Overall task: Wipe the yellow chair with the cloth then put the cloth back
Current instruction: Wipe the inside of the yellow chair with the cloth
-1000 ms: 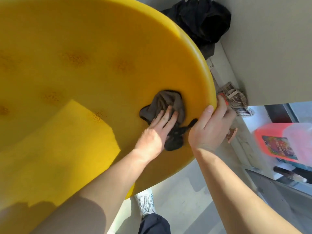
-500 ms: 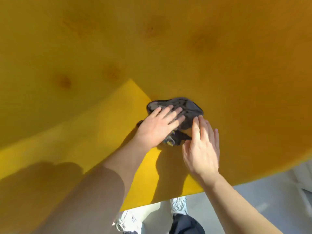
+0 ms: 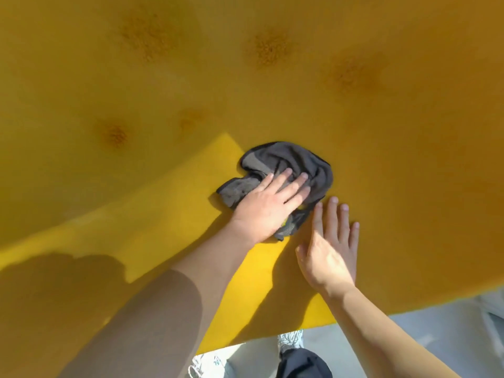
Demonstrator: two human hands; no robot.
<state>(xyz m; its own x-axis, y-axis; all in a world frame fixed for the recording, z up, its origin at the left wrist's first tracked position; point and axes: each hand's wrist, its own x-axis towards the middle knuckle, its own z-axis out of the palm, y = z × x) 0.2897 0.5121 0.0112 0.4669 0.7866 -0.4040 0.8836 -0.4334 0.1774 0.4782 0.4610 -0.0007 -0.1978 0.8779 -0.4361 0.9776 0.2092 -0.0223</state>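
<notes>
Yellow chair [image 3: 381, 159] upholstery fills nearly the whole view, its surface marked by 5 darker tufted dimples, with a brighter sunlit band running across the lower middle. 1 dark grey cloth [image 3: 294, 165] lies bunched on the chair near the centre. 2 bare hands are in view. Left hand [image 3: 268, 207] lies flat on the cloth with fingers spread, pressing it onto the fabric rather than gripping it; part of the cloth sticks out under its palm. Right hand [image 3: 331, 242] rests flat and empty on the chair just beside the cloth, fingers straight and close together, fingertips almost at the cloth's edge. Both forearms cross the chair's lower part and hide it there. Below the chair's edge, a pale floor [image 3: 436, 336] shows, with 2 light sneakers [image 3: 290, 341] and a dark trouser leg [image 3: 305, 364].
</notes>
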